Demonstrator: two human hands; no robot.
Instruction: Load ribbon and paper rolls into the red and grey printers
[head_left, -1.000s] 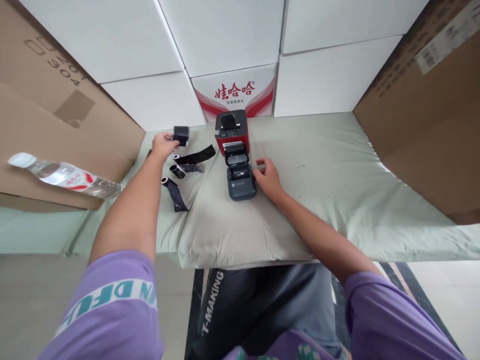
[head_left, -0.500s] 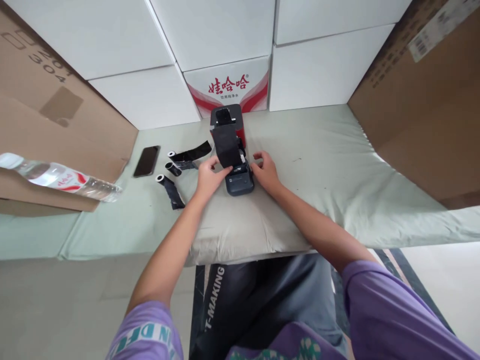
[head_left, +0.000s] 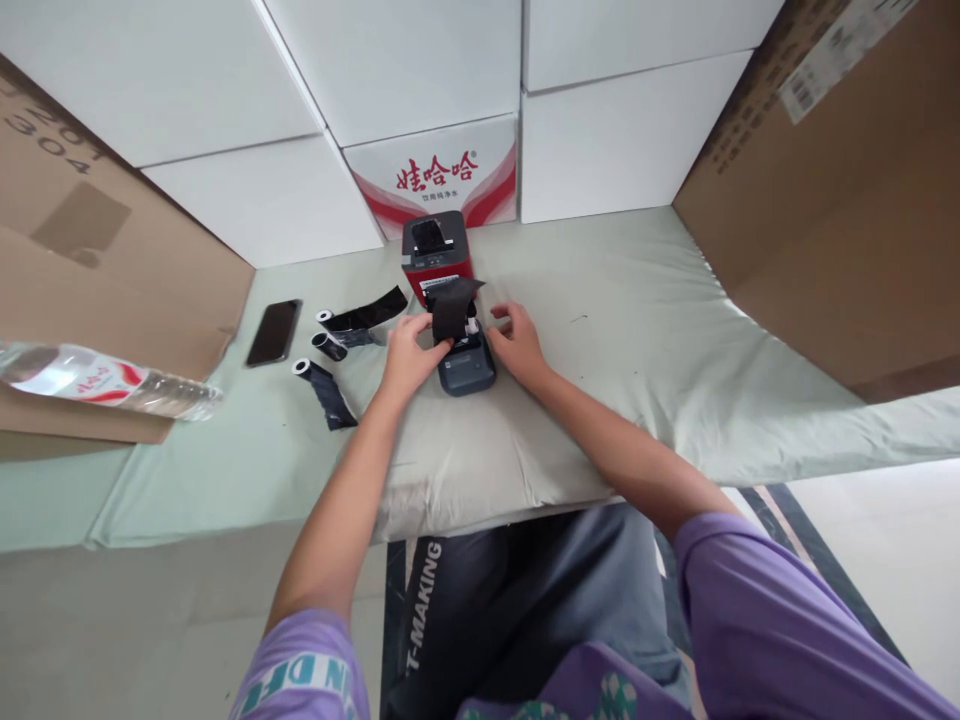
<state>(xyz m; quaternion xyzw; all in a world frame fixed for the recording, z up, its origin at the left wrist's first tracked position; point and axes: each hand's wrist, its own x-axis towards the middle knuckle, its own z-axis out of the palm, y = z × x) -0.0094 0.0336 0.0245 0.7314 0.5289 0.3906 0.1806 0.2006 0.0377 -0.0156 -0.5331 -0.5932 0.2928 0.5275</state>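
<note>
A small dark grey label printer (head_left: 466, 368) lies on a pale green padded cloth (head_left: 637, 330), its lid open. My left hand (head_left: 409, 352) grips a black paper roll (head_left: 450, 308) and holds it over the printer's open bay, its loose end standing up. My right hand (head_left: 516, 341) rests against the printer's right side, fingers curled on its edge. A red and black printer (head_left: 435, 255) stands just behind.
Three black rolls with loose strips (head_left: 341, 340) and a dark phone (head_left: 274, 331) lie to the left. A water bottle (head_left: 97, 378) rests on a cardboard box at far left. White boxes (head_left: 420, 90) stack behind; a big cardboard box (head_left: 840, 190) stands right.
My left hand came back from the far left with the black roll and lowered it onto the open grey printer. The phone it uncovered now shows. My right hand stayed by the printer.
</note>
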